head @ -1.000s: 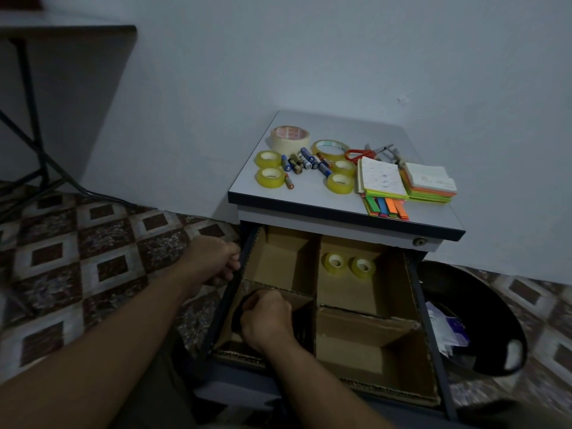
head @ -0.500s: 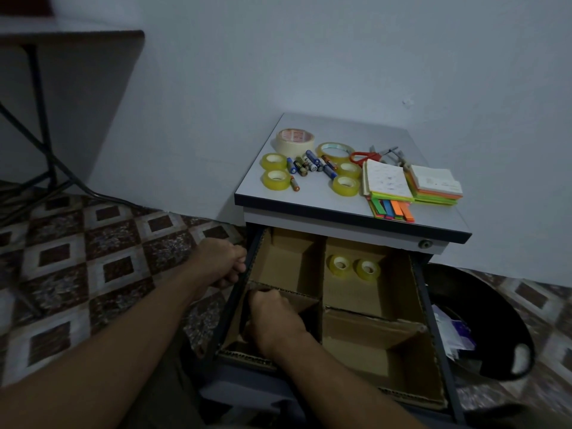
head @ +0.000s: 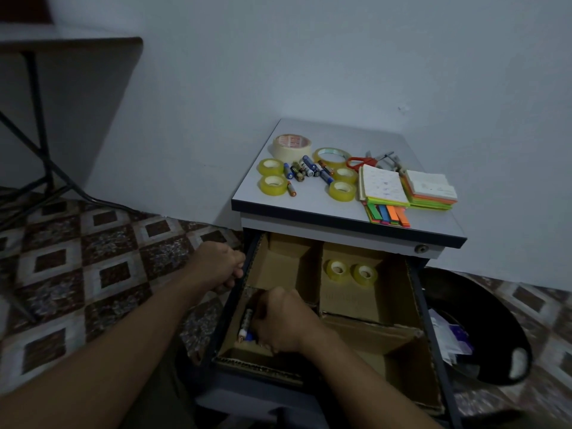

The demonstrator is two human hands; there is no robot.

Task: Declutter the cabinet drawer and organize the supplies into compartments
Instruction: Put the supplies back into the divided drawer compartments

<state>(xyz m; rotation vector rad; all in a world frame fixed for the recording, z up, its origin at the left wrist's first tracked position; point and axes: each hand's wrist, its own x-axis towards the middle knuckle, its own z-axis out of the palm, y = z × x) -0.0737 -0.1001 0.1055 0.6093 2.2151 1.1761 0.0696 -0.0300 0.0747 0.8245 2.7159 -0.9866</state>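
The cabinet drawer [head: 418,308] stands pulled out, and cardboard dividers split it into four compartments. My left hand [head: 221,266] grips the drawer's left side wall. My right hand [head: 284,323] is down in the near-left compartment with its fingers curled round batteries [head: 246,328], whose ends stick out on its left. Two yellow tape rolls [head: 351,271] lie in the far-right compartment. On the cabinet top [head: 309,205] are more tape rolls [head: 272,184], loose batteries [head: 305,170], red-handled scissors [head: 360,163] and sticky-note pads [head: 383,187].
A black bin [head: 483,323] with paper scraps stands on the floor right of the drawer. A folding table's legs [head: 40,134] are at the far left. The floor is patterned tile and a white wall runs behind the cabinet.
My right hand has sunk a little lower into the near-left compartment, and battery ends now show beside its fingers. My left hand stays on the drawer's left side.
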